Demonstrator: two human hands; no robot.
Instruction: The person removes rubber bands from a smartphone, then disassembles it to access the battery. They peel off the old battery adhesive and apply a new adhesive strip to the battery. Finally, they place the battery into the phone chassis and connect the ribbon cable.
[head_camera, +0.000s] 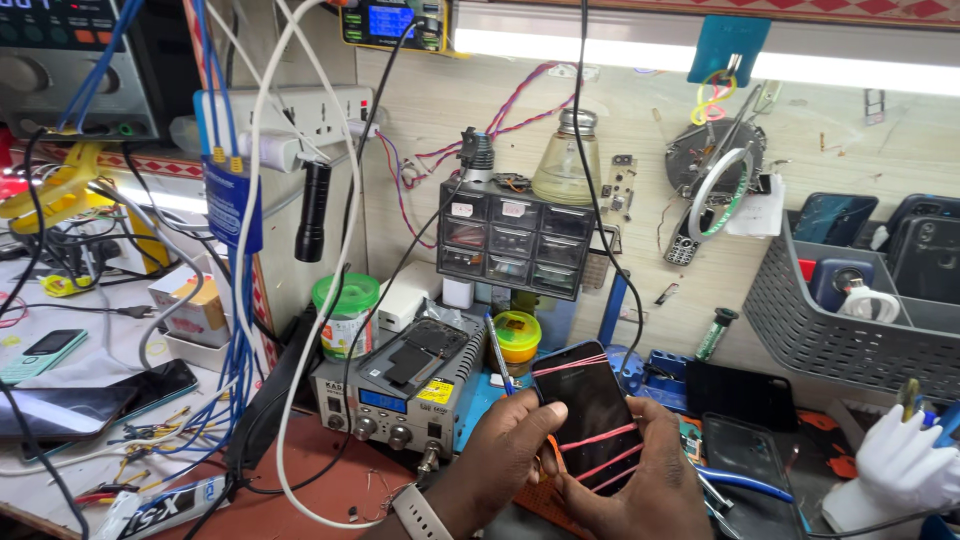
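Observation:
A black smartphone wrapped in several red rubber bands stands tilted above the bench, low in the middle of the head view. My left hand grips its left edge, thumb on the screen. My right hand holds its right edge, fingers hooked on the bands. A blue-handled tool stands just behind the phone's upper left corner.
A grey soldering station sits left of the phone, with a green-lidded jar and a yellow-lidded tin nearby. A small drawer cabinet stands behind. A grey basket of phones is at right. Another person's white-gloved hand is at bottom right. Cables hang at left.

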